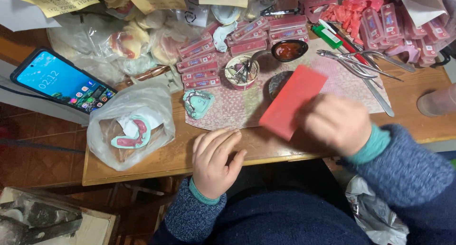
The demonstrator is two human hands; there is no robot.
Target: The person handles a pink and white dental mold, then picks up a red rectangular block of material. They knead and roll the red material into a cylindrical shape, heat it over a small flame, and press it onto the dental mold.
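My right hand (pixel 336 123) is blurred and grips a flat red rectangular wax sheet (pixel 291 100), held tilted above the patterned pink mat (pixel 247 112). My left hand (pixel 214 160) rests palm down on the near edge of the wooden table (pixel 166 159), fingers together, holding nothing. A pale green dental cast (pixel 197 103) lies on the mat just beyond my left hand. To the left sits a clear plastic bag (pixel 124 128) with another cast and pink wax rim inside.
A lit smartphone (pixel 62 81) lies at the far left. Stacked pink flat boxes (pixel 204 60), a small cup of metal tools (pixel 241 72), a dark bowl of red wax (pixel 289 50), pliers and instruments (pixel 363 64) and a green-capped marker (pixel 327 36) crowd the back.
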